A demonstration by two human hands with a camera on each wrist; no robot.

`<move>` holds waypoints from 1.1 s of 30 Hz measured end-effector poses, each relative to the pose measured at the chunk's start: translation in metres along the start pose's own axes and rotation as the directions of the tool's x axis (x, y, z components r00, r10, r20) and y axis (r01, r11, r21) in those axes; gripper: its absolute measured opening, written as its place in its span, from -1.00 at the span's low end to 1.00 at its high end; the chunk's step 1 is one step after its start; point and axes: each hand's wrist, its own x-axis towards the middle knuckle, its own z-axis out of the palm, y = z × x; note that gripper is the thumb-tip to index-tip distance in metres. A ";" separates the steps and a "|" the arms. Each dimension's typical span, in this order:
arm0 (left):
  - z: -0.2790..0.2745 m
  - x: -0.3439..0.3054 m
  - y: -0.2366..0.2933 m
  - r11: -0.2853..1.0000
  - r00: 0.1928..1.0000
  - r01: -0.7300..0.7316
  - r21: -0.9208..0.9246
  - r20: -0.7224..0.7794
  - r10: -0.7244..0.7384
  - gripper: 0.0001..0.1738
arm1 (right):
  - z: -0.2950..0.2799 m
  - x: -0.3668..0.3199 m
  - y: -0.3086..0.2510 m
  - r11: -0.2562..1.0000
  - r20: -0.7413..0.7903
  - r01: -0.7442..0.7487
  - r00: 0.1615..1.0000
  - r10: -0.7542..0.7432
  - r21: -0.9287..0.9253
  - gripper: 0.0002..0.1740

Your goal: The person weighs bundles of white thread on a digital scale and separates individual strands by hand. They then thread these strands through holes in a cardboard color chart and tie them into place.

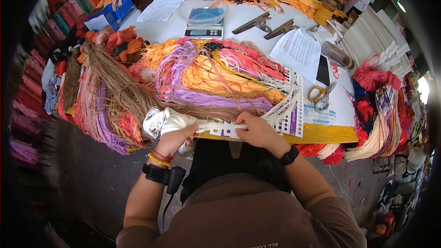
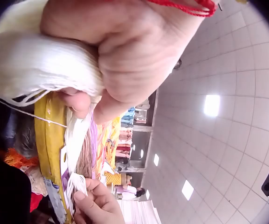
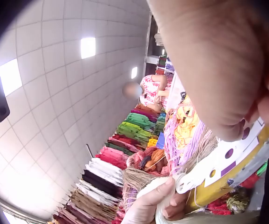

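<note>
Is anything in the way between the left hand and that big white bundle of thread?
No, nothing that I can see. The left hand touches the white skein, with its fingers curled round it. Loose white strands run from there to the right hand, which pinches them.

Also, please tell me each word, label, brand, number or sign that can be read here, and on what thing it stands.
"ALL LON", upside down on the brown shirt; the rest is unclear.
Printed sheet beside the phone: lines too small to read.
Blue-printed sheet by the scissors: too small to read.
Scale: display and button marks too small to read.
I can read no brand or number.
</note>
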 end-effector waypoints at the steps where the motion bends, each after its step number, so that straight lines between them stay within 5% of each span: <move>1: -0.003 0.002 -0.003 1.000 1.000 0.001 0.001 0.000 -0.001 -0.62 | 0.000 0.000 0.000 1.000 -0.010 0.004 1.000 -0.004 0.012 -0.68; 7: -0.005 0.002 -0.013 0.995 0.991 -0.098 0.016 0.096 0.096 -0.61 | 0.001 0.000 0.001 0.999 -0.042 0.034 0.998 -0.035 -0.020 -0.70; 9: -0.002 0.004 -0.013 0.988 1.000 -0.025 0.153 0.007 0.024 -0.63 | 0.001 -0.001 0.001 1.000 -0.040 0.022 0.999 -0.022 -0.001 -0.70; 13: 0.009 -0.015 0.014 0.988 0.999 0.052 0.148 -0.004 -0.052 -0.69 | 0.001 -0.001 0.004 0.999 -0.044 0.006 0.999 -0.004 0.040 -0.70; 15: 0.009 -0.011 0.006 0.985 0.988 -0.055 -0.164 0.135 0.077 -0.74 | 0.001 -0.002 0.005 0.999 -0.060 0.012 0.998 -0.009 0.048 -0.69; 18: 0.014 -0.013 0.006 0.923 0.960 -0.011 -0.386 0.256 0.118 -0.75 | 0.000 -0.003 0.006 0.998 -0.086 0.015 0.996 -0.009 0.065 -0.68; 27: 0.018 0.008 -0.018 0.686 0.898 0.098 -0.721 0.361 0.251 -0.70 | 0.019 0.003 0.026 0.969 -0.173 0.141 0.979 -0.106 0.204 -0.64; 29: -0.013 0.040 -0.045 0.717 0.838 0.125 -0.685 0.460 0.294 -0.72 | 0.022 0.003 0.029 0.981 -0.235 0.153 0.965 -0.121 0.123 -0.60; 33: 0.015 -0.001 -0.013 0.942 0.959 0.039 -0.334 0.277 0.058 -0.72 | 0.015 0.001 0.019 0.985 -0.247 0.134 0.964 -0.104 0.108 -0.64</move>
